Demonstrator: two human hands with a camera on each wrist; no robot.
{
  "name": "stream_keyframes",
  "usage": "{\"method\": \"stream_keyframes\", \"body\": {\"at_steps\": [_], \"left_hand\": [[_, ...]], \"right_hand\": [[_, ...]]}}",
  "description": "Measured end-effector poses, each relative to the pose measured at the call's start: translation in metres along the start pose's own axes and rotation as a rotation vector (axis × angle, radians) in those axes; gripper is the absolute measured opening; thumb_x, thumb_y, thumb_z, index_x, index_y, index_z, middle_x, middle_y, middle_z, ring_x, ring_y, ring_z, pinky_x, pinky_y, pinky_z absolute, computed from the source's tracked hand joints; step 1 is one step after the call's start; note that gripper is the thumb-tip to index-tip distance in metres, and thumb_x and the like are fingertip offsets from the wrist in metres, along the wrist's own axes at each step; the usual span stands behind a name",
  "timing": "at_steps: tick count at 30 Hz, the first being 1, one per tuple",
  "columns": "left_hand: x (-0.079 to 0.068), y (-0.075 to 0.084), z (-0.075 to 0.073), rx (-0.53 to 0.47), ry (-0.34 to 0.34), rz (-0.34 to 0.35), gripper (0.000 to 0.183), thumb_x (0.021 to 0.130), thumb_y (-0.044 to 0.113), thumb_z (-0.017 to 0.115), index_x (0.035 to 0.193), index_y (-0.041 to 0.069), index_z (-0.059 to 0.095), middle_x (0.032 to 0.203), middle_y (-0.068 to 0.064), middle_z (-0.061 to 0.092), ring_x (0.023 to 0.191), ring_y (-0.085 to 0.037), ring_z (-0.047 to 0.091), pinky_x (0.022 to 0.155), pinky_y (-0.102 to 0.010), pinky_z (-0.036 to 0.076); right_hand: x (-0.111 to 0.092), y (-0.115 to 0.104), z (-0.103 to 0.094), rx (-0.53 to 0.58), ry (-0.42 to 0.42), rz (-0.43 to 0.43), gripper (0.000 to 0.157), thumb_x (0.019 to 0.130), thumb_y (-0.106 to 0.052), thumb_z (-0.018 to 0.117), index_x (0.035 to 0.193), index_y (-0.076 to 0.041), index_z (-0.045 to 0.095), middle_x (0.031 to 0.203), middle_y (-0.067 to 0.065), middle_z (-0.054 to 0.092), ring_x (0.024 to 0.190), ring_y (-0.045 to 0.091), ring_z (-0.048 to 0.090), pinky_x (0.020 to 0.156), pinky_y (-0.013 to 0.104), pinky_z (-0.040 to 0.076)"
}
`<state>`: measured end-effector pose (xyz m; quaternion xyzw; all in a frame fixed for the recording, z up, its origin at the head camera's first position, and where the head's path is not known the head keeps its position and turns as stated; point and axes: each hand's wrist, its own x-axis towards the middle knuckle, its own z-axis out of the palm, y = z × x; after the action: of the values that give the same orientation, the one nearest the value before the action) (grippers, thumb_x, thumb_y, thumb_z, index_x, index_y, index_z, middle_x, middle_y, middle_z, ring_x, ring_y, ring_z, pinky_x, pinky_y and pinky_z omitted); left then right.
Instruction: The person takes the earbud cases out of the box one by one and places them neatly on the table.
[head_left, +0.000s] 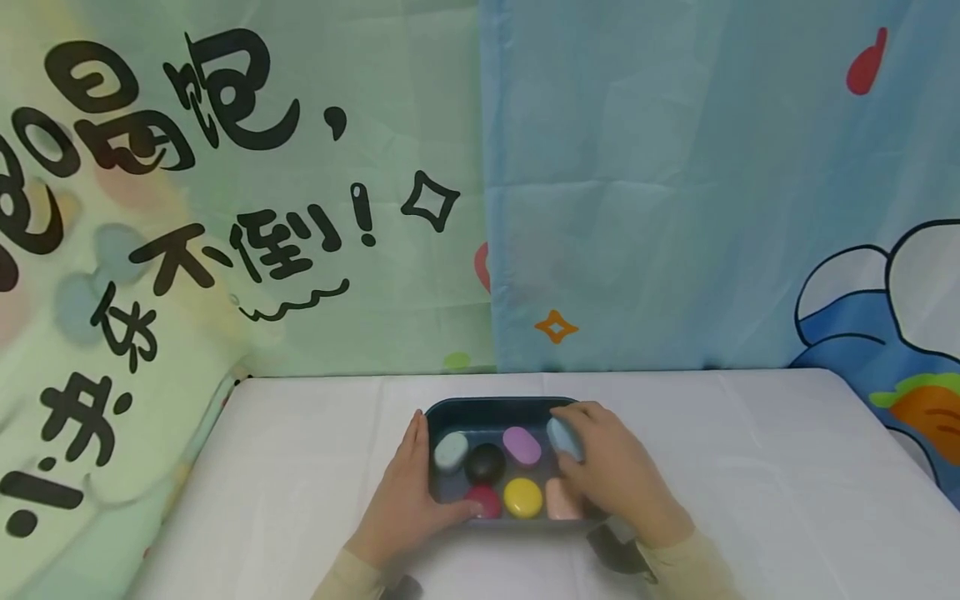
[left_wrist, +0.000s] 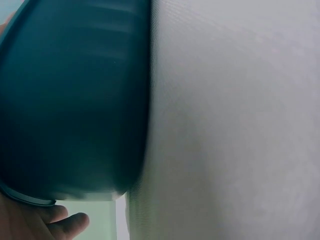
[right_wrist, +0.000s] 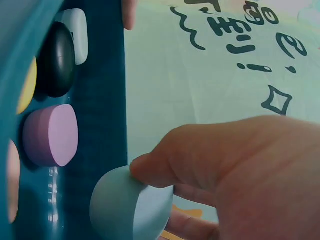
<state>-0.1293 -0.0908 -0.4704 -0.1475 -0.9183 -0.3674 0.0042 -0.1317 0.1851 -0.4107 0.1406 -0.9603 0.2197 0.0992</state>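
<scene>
A dark teal tray (head_left: 495, 406) sits on the white tabletop, with several smooth rounded blocks inside. My left hand (head_left: 420, 492) holds the tray's left end; the fingers lie along that side and the thumb reaches over the near edge by the red block (head_left: 485, 501). At the tray's right end, my right hand (head_left: 611, 462) pinches a light blue block (right_wrist: 115, 205) between thumb and fingers. Left of it lies the purple block (head_left: 522, 446), then the black block (head_left: 485, 464) and the pale mint block (head_left: 451, 452). Along the near side are the yellow block (head_left: 522, 498) and the peach block (head_left: 562, 500).
The white tabletop (head_left: 750, 467) extends around the tray on both sides. Behind it hangs a printed green and blue cloth (head_left: 637, 208), which also runs down the left side. Cartoon print shows at the right.
</scene>
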Motion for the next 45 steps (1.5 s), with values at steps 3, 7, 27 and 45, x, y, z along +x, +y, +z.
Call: {"method": "stream_keyframes", "body": {"at_steps": [3, 7, 27, 45], "left_hand": [[0.000, -0.001, 0.000, 0.004, 0.003, 0.000, 0.132, 0.070, 0.063, 0.083, 0.158, -0.005, 0.013, 0.166, -0.020, 0.012, 0.150, -0.038, 0.019, 0.116, -0.053, 0.028], [-0.001, -0.002, 0.001, 0.001, 0.006, -0.005, 0.132, 0.069, 0.064, 0.082, 0.159, -0.003, 0.013, 0.166, -0.018, 0.013, 0.151, -0.036, 0.019, 0.117, -0.051, 0.027], [0.000, -0.002, 0.000, -0.009, 0.009, 0.022, 0.129, 0.072, 0.060, 0.083, 0.158, -0.006, 0.013, 0.165, -0.022, 0.015, 0.150, -0.039, 0.020, 0.117, -0.054, 0.027], [0.001, -0.004, 0.001, -0.005, 0.005, 0.022, 0.129, 0.072, 0.061, 0.083, 0.158, -0.005, 0.012, 0.165, -0.021, 0.014, 0.150, -0.039, 0.020, 0.116, -0.054, 0.028]], "right_hand": [[0.000, 0.003, -0.001, 0.002, 0.020, 0.003, 0.050, 0.081, -0.007, 0.076, 0.129, 0.000, 0.064, 0.122, 0.019, 0.062, 0.112, 0.036, 0.060, 0.095, 0.054, 0.051], [0.001, 0.007, -0.003, 0.011, 0.052, 0.009, 0.050, 0.082, -0.006, 0.075, 0.129, 0.000, 0.064, 0.121, 0.020, 0.062, 0.109, 0.037, 0.061, 0.092, 0.055, 0.052], [-0.004, 0.038, -0.022, 0.060, 0.158, 0.061, 0.048, 0.084, -0.007, 0.070, 0.131, 0.001, 0.062, 0.126, 0.024, 0.058, 0.107, 0.041, 0.059, 0.087, 0.058, 0.051], [-0.003, 0.066, -0.010, 0.051, 0.169, 0.146, 0.047, 0.086, -0.008, 0.068, 0.131, 0.004, 0.061, 0.125, 0.030, 0.057, 0.110, 0.047, 0.057, 0.090, 0.062, 0.047]]}}
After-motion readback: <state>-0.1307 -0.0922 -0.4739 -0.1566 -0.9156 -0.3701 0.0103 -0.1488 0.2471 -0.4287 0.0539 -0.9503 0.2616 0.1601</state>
